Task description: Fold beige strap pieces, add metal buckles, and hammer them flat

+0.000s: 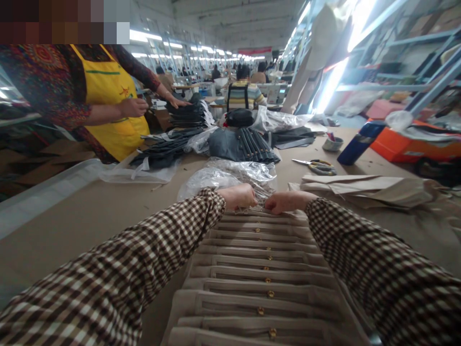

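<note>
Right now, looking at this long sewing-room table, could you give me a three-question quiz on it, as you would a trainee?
1. True or false: both hands, left hand and right hand, meet at the far end of the row of beige garments.
2. What do the hands touch? A) clear plastic bag B) blue bottle C) scissors
3. What colour is the apron on the co-worker across the table?

Key: 1 true. 2 A. 3 yellow.
</note>
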### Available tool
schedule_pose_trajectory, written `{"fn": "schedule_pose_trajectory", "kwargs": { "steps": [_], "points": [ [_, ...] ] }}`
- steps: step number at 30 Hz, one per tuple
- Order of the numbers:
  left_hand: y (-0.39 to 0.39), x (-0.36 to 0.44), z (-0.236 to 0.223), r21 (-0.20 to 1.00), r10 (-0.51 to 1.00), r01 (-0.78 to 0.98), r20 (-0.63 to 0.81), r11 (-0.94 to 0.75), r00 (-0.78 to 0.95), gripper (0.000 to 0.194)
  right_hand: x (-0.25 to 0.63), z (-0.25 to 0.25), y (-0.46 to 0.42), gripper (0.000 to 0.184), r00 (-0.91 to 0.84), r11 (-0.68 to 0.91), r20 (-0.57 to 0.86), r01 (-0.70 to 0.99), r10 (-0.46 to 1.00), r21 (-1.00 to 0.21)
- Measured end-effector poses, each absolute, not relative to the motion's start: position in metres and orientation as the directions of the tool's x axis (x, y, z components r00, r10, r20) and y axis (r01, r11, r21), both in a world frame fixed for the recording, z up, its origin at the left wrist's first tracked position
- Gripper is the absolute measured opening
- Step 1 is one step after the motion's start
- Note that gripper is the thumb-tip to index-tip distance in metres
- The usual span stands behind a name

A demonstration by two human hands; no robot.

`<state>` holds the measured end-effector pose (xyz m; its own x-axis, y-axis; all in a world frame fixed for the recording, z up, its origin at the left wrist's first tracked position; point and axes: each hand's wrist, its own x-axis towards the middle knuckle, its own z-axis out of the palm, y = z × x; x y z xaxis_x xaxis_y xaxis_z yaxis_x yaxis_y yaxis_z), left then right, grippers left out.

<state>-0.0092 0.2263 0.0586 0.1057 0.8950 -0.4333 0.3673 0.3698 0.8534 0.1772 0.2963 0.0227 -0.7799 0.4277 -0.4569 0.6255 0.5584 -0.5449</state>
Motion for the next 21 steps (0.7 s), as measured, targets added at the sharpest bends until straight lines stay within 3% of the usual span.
{"fn": "schedule_pose_trajectory", "kwargs": {
  "steps": [4,9,11,15,21],
  "points": [
    [0.223,-0.008,0.069,0.734,0.892,0.624,-0.434,0.270,0.124,0.023,0.173,0.028,0.285,0.019,-0.795,0.560,-0.393,0.605,0.462,-0.565],
    [0.215,-0.004,0.082,0.675,0.898,0.716,-0.409,0.178,0.163,0.017,0.180,0.031,0.278,0.039,-0.798,0.492,-0.337,0.582,0.499,-0.648],
    [0.213,-0.003,0.083,0.669,0.901,0.726,-0.400,0.161,0.169,0.017,0.184,0.029,0.277,0.044,-0.794,0.399,-0.317,0.552,0.519,-0.732],
    [0.212,-0.001,0.081,0.655,0.901,0.743,-0.394,0.139,0.180,0.019,0.190,0.023,0.275,0.037,-0.806,0.152,-0.288,0.418,0.518,-0.896],
    [0.211,0.000,0.080,0.632,0.902,0.768,-0.383,0.099,0.199,0.021,0.189,0.024,0.273,0.032,-0.790,0.170,-0.275,0.427,0.548,-0.888]
  ]
}}
